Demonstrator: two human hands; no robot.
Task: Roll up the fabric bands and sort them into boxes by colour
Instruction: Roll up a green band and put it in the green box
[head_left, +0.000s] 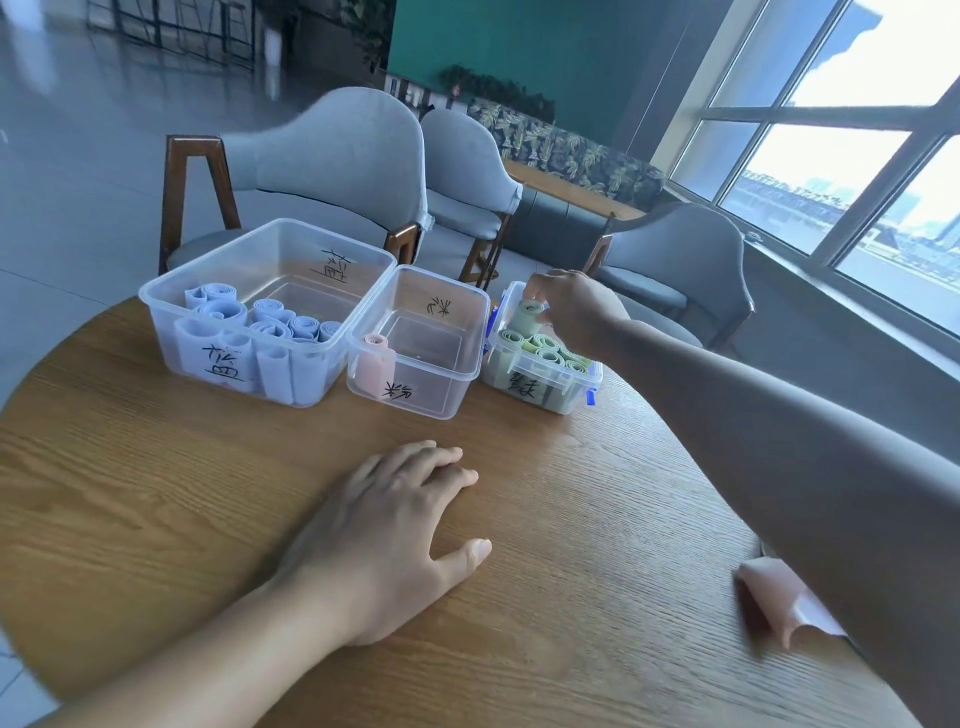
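Head view: round wooden tabletop (156, 493), three clear plastic boxes in a row across its far side, around 12 o'clock from the person. Left box (265, 312), the largest, holds blue rolls (275, 325), several standing on end, with a handwritten black label on its near wall. Middle box (421, 340) touches the left box and holds a single pink roll (375, 364) upright in its near-left corner; rest of that box floor shows bare. Right box (540, 358), smallest, with blue latches, sits just beside the middle box at about 1 o'clock and is packed with green rolls (545, 351). Right hand (576, 306) reaches out over the right box, arm stretched across the tabletop, fingers curled and pinching a green roll (527, 314) at its top end; the roll stands upright at the back of the box, lower end among the other green rolls. Left hand (400, 530) lies palm down on the tabletop at 6 o'clock, fingers straight and slightly spread, holding nothing. A loose pink band (779, 597), unrolled and folded, lies at the tabletop edge at about 4 o'clock, partly hidden under the right forearm. Grey upholstered chairs (337, 171) stand behind the tabletop.
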